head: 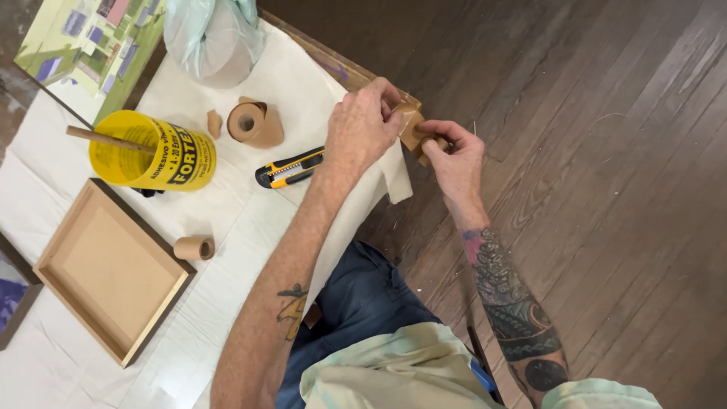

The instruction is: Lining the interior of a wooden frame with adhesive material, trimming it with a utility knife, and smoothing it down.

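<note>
Both hands meet at the table's right corner on a small piece of brown paper tape [411, 126]. My left hand [365, 126] pinches its upper end from the left. My right hand [453, 154] grips its lower end, thumb on top. Just left of the hands lies a yellow and black utility knife [290, 168] on the white cloth [250, 220]. Further left on the cloth stands a brown paper tape roll [254, 123], a torn scrap of tape [214, 123] beside it.
A yellow tub [155, 151] with a wooden stick lies on its side at the left. Below it sit a wooden frame [113, 269] and a small cardboard core [195, 247]. A painting [91, 42] and a bagged bundle [212, 34] are at the top. Dark wood floor [606, 151] lies right.
</note>
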